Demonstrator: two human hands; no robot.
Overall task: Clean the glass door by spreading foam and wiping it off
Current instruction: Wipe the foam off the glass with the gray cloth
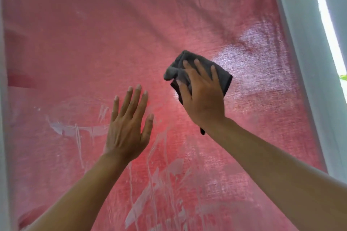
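Glass door (169, 15) fills almost the whole frame, with a pink cloth (93, 43) hanging behind it and a white frame (300, 43) running down the right side. You are working a pane with two different halves: the upper part looks wiped, while foam streaks (155, 174) run down the lower centre and a smeared arc of foam (62, 127) sits at lower left. That is your first risk. Those runs look wet, and if you leave them they will likely keep creeping down and dry into marks that need a second pass.

Your right hand (202, 97), right of centre, presses the grey cloth (221, 75) flat against the glass with fingers spread over it. The cloth is bunched at its upper left and a tail hangs below your wrist, so only part of it seems to meet the pane. Wiping like that may leave thin missed bands, and a loaded fold could smear foam back onto the clear area above.

Your left hand (127, 129), just left of centre, is open with straight fingers, at or very near the glass; whether the palm touches I cannot tell. If it rests there, expect prints on the wiped surface, and a wet pane gives a leaning palm poor footing, so it could slip.
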